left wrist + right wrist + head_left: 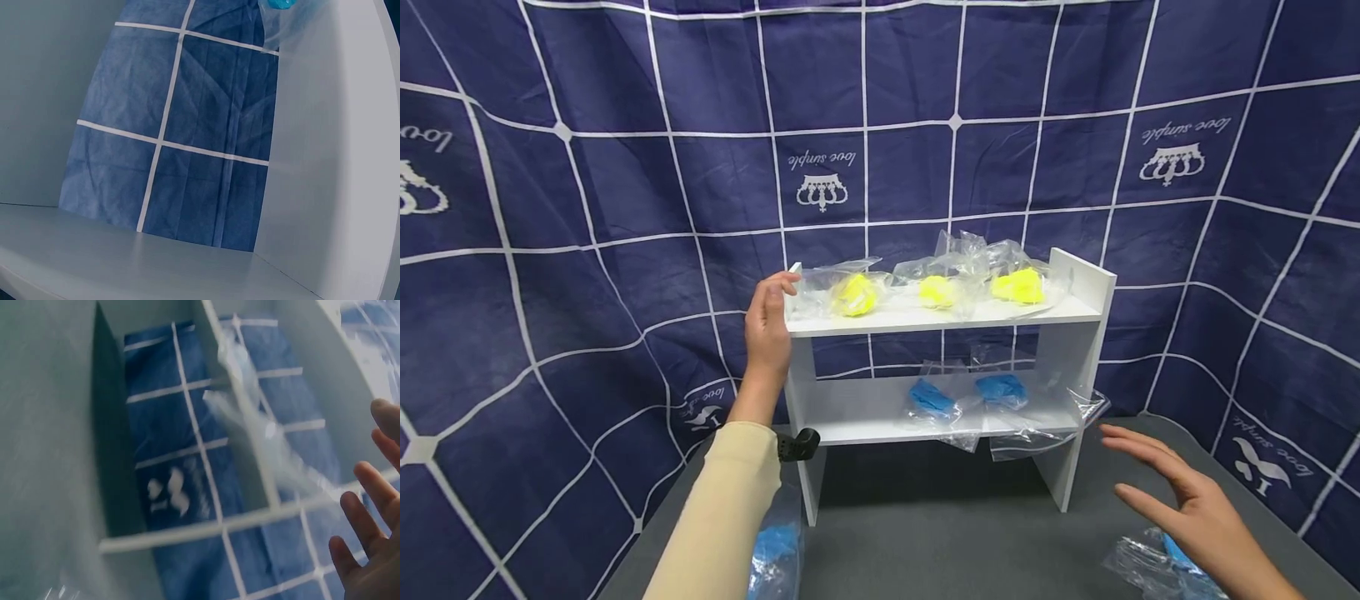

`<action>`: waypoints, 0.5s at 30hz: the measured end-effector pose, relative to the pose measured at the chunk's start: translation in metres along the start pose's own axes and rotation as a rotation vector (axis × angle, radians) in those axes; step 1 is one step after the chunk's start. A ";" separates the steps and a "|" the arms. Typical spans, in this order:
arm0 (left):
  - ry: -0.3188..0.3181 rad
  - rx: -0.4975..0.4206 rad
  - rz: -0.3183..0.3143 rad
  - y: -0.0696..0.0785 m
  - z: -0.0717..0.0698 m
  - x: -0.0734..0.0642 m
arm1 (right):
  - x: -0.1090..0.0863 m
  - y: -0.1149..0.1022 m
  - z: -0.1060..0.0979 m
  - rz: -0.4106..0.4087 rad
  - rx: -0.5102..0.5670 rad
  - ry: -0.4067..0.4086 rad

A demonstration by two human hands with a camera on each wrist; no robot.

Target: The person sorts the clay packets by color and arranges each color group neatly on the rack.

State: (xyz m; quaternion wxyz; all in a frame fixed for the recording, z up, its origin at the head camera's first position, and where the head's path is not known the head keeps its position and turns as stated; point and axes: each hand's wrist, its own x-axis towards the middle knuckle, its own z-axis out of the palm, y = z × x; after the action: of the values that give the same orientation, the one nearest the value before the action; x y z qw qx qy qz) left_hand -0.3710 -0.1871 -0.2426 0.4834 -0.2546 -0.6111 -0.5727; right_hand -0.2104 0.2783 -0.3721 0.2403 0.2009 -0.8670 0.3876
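A white two-tier shelf [951, 323] stands on the dark grey surface. My left hand [767, 329] grips its left side panel near the top corner, fingers bent over the edge; that hand does not show in the left wrist view. To the right of the shelf, my right hand [1187, 496] hovers apart from it, thumb and fingers spread and holding nothing. On the upper tier lie clear bags with yellow contents: a left bag [854, 295], a middle bag [937, 292] and a right bag [1019, 286]. Two bags with blue contents, one [931, 398] beside another [1002, 389], rest on the lower tier.
Bagged blue items [775, 546] lie at the lower left, partly behind the left forearm. Another clear bag with something blue [1150, 562] sits below the right hand. A navy curtain [910, 175] with white lines hangs behind and at both sides.
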 end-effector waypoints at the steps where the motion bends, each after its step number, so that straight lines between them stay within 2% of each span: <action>1: -0.002 -0.004 0.000 0.000 0.000 0.000 | -0.004 0.006 -0.003 0.011 -0.016 -0.006; 7: 0.001 -0.005 0.008 -0.003 -0.002 0.001 | -0.025 0.057 -0.012 0.077 -0.128 -0.047; 9: 0.003 -0.007 0.012 -0.004 -0.003 0.001 | -0.032 0.075 -0.015 0.089 -0.144 -0.091; 12: -0.006 -0.017 0.008 -0.004 -0.002 0.001 | -0.043 0.101 -0.017 0.084 -0.141 -0.159; 15: -0.013 -0.014 0.006 -0.003 -0.002 0.000 | -0.055 0.127 -0.016 0.025 -0.115 -0.197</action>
State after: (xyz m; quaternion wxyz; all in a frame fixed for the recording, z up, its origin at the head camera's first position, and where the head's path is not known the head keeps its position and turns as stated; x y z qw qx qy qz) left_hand -0.3725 -0.1896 -0.2445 0.4793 -0.2635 -0.6094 -0.5740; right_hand -0.2302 0.3778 -0.4672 0.1603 0.2129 -0.9096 0.3187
